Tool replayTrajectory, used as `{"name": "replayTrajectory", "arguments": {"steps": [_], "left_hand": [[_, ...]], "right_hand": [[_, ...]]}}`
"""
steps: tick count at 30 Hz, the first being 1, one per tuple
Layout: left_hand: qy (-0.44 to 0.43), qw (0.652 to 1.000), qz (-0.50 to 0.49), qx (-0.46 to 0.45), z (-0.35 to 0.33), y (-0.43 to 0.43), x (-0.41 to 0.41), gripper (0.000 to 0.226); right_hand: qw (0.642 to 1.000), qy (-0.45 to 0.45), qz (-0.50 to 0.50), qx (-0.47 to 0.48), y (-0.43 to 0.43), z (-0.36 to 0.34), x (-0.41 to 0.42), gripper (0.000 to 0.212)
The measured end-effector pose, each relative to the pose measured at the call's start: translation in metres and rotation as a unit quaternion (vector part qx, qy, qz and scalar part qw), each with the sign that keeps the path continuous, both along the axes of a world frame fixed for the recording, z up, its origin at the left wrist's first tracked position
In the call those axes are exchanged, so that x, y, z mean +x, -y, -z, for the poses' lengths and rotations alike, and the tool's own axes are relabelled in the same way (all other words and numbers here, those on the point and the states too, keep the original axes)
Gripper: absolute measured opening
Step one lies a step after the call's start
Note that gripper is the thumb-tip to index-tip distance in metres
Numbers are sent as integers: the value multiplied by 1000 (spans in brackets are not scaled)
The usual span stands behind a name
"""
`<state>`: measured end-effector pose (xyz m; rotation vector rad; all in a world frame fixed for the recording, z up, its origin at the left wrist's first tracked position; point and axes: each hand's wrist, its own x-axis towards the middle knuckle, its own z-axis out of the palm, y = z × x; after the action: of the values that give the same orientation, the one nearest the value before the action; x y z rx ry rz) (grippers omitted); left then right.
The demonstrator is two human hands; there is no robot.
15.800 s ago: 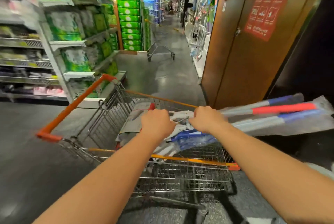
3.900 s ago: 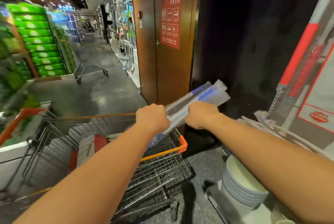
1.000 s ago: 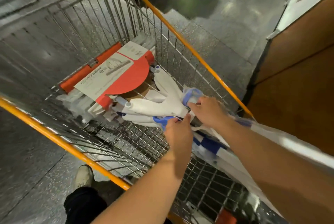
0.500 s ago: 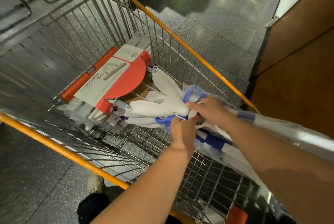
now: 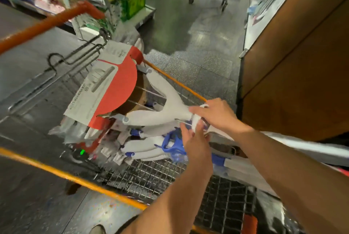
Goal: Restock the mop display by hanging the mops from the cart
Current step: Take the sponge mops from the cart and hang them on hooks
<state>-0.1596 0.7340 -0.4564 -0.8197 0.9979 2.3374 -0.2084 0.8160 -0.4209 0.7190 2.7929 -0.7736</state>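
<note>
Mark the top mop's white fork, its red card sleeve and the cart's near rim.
white fork (image 5: pixel 170 109), head view, where its two prongs join
red card sleeve (image 5: pixel 120 86), head view, on its red curved panel
cart's near rim (image 5: pixel 75 178), head view, midway along the orange bar

A white mop (image 5: pixel 166 101) with a red-and-white card sleeve (image 5: pixel 105 90) tilts above the wire cart (image 5: pixel 75 179), over blue-trimmed mops (image 5: pixel 143 150) lying inside.

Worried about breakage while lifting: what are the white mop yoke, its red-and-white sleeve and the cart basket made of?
White mop yoke: likely moulded plastic, smooth matte curves. Red-and-white sleeve: printed card, flat, brown underside. Cart basket: metal wire, shiny welded grid.
</note>
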Motion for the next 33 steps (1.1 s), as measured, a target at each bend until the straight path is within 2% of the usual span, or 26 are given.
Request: {"name": "replayTrajectory", "arguments": {"steps": [6, 16, 27, 30, 33], "left_hand": [[-100, 994, 27, 45, -68, 29, -16, 69], [-216, 969, 45, 109, -151, 130, -59, 65], [-313, 928, 177, 95, -190, 192, -59, 59], [-316, 920, 210, 98, -203, 186, -39, 50], [-315, 911, 243, 112, -215, 172, -8, 43]], "right_hand": [[993, -105, 16, 52, 31, -79, -7, 49], [968, -190, 51, 157, 139, -175, -36, 53], [929, -313, 181, 81, 196, -214, 5, 50], [903, -355, 235, 60, 191, -222, 37, 52], [862, -410, 292, 59, 186, -231, 76, 53]]}}
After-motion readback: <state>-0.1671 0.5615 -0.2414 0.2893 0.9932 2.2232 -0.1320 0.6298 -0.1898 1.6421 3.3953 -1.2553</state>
